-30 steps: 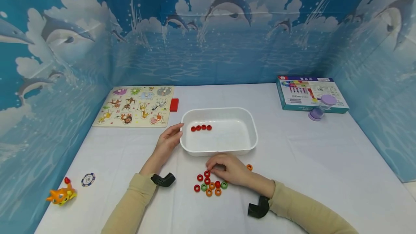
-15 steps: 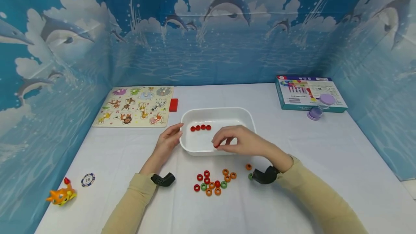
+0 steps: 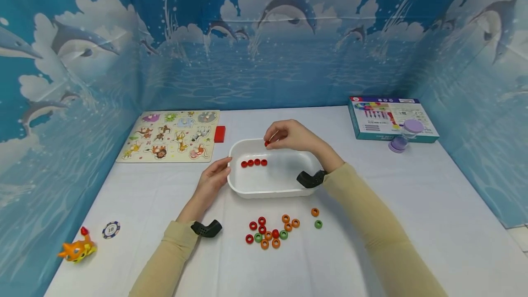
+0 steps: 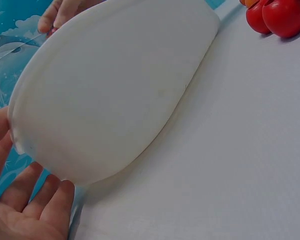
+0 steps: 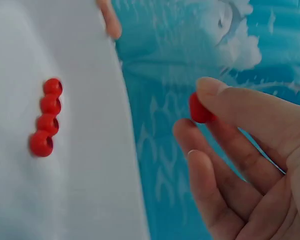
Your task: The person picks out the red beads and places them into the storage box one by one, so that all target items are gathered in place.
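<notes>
Here, red bead [image 5: 200, 111] pinched in right hand [image 3: 294, 136].

One wide view from above, two close ones at the wrists

The head camera looks forward and down, far enough back to take in both hands, much of the table [image 3: 392, 205] and the dolphin backdrop [image 3: 288, 72]. The left wrist camera sits low and close, its view tilted, facing the outer wall of the white tray [image 3: 282, 168] beyond the left hand [image 3: 211, 180]. The right wrist camera, also close, looks past the right hand [image 3: 290, 135] into the tray. Head and right wrist views share the row of four red beads [image 5: 49, 105].
</notes>
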